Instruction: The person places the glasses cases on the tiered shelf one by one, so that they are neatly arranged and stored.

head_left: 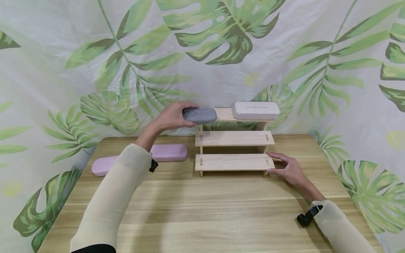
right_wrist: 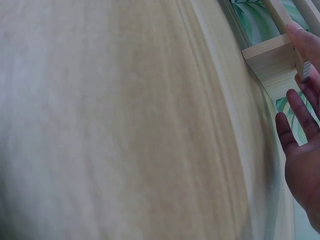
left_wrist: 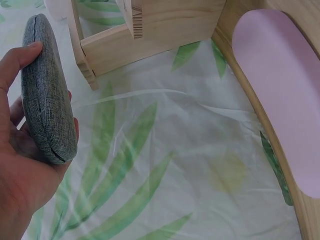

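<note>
I see the left hand (head_left: 177,116) gripping a gray glasses case (head_left: 201,115) near the top tier of a wooden stand (head_left: 234,138), the right hand (head_left: 289,170) pinching its bottom tier. One white case (head_left: 257,111) sits up top; two lilac cases (head_left: 171,152) remain on the table (head_left: 202,214).

OK so the three-step rack (head_left: 234,138) sits toward the back of the counter (head_left: 221,211), a bit right of centre, with a sheet (head_left: 202,80) hanging behind. One glasses case (head_left: 256,110) lies on the top step (head_left: 225,114), right end. The held case (head_left: 200,116) is in the left grip (head_left: 177,116) by that step's left end, can't tell if they touch. Right grip (head_left: 289,170) is on the bottom step's (head_left: 234,162) right end. Left of the rack: inner case (head_left: 170,153) just beside it, outer case (head_left: 104,166) further left, left sleeve (head_left: 126,175) crossing in front of both.
</note>
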{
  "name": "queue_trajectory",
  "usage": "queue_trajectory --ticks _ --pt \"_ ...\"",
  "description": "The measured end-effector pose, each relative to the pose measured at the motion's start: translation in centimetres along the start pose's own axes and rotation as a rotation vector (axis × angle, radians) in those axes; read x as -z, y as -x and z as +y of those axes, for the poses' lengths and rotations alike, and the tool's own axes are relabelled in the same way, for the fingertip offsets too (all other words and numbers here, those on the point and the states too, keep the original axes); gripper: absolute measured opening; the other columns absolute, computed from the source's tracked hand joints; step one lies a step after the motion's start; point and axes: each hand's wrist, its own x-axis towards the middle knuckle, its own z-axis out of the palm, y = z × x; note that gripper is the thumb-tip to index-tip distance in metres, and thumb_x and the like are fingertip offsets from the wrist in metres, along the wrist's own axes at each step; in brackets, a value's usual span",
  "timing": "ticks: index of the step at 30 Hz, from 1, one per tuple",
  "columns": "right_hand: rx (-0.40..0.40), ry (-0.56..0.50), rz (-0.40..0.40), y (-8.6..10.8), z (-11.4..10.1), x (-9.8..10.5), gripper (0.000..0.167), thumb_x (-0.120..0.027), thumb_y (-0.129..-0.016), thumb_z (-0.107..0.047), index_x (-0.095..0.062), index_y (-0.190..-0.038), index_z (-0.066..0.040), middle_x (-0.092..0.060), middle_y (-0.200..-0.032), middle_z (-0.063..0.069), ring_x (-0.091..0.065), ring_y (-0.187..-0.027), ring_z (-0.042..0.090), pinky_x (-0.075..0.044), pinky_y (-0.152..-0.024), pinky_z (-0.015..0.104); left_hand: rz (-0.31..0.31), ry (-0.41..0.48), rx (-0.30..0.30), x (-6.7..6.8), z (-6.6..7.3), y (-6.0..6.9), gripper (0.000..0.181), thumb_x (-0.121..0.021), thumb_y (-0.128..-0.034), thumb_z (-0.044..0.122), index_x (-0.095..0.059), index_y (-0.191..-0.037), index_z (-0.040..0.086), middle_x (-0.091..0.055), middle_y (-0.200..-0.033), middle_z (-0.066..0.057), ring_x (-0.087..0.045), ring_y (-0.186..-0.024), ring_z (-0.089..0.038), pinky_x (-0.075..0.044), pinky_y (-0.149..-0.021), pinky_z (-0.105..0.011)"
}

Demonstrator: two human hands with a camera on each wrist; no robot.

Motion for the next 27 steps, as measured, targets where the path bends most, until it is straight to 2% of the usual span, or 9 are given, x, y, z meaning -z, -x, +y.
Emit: queue_trajectory --ticks 4,10,14,21,24,27 --pt "-0.001 -0.012 0.006 0.0 -0.1 0.0 0.065 -0.092 -0.082 -0.009 -0.067 -0.143 -0.008 -0.064 -0.145 0.018 -0.066 -0.117 0.004 -0.054 -0.094 0.019 -0.005 0.005 0.001 -0.1 0.1 -0.5 0.070 -0.088 -0.0824 0.026 -0.064 -0.146 0.011 -0.065 -0.144 -0.015 -0.064 -0.120 -0.031 -0.052 -0.097 -0.048" --pt "-0.002 -0.003 -0.001 0.1 0.1 0.0 0.066 -0.091 -0.083 -0.008 -0.066 -0.144 -0.007 -0.063 -0.146 0.019 -0.065 -0.117 0.002 -0.054 -0.094 0.019 -0.027 0.020 0.004 -0.2 0.0 -1.2 0.069 -0.088 -0.0834 0.023 -0.063 -0.147 0.010 -0.064 -0.146 -0.015 -0.064 -0.119 -0.031 -0.051 -0.097 -0.048" --pt "0.003 -0.004 0.000 0.1 0.0 0.1 0.067 -0.091 -0.083 -0.006 -0.065 -0.144 -0.006 -0.062 -0.147 0.020 -0.066 -0.117 0.003 -0.054 -0.093 0.018 -0.019 0.014 -0.004 -0.2 0.1 -1.7 0.069 -0.088 -0.0827 0.022 -0.064 -0.146 0.009 -0.064 -0.145 -0.016 -0.063 -0.119 -0.031 -0.051 -0.097 -0.048" --pt "0.002 0.012 -0.008 0.4 -3.7 0.1 0.063 -0.089 -0.083 -0.002 -0.064 -0.141 0.004 -0.062 -0.143 0.027 -0.068 -0.114 0.007 -0.057 -0.093 0.026 -0.011 0.003 -0.015 -0.4 0.1 -2.2 0.070 -0.090 -0.0818 0.023 -0.064 -0.145 0.008 -0.065 -0.143 -0.015 -0.065 -0.118 -0.031 -0.052 -0.096 -0.047" --pt "0.004 0.018 -0.008 0.5 -3.6 0.1 0.063 -0.089 -0.083 -0.002 -0.064 -0.141 0.004 -0.062 -0.143 0.027 -0.067 -0.115 0.007 -0.056 -0.094 0.025 -0.014 -0.002 -0.021 -0.5 0.1 -2.5 0.069 -0.090 -0.0817 0.024 -0.065 -0.145 0.009 -0.066 -0.142 -0.015 -0.065 -0.117 -0.031 -0.052 -0.096 -0.047" --pt "-0.004 0.020 -0.004 0.4 -2.5 0.0 0.064 -0.089 -0.083 -0.003 -0.064 -0.142 0.003 -0.062 -0.144 0.025 -0.067 -0.116 0.007 -0.056 -0.095 0.026 -0.019 -0.013 -0.026 -0.7 -0.1 -2.9 0.069 -0.091 -0.0809 0.024 -0.066 -0.144 0.010 -0.066 -0.142 -0.014 -0.065 -0.118 -0.030 -0.051 -0.098 -0.047"
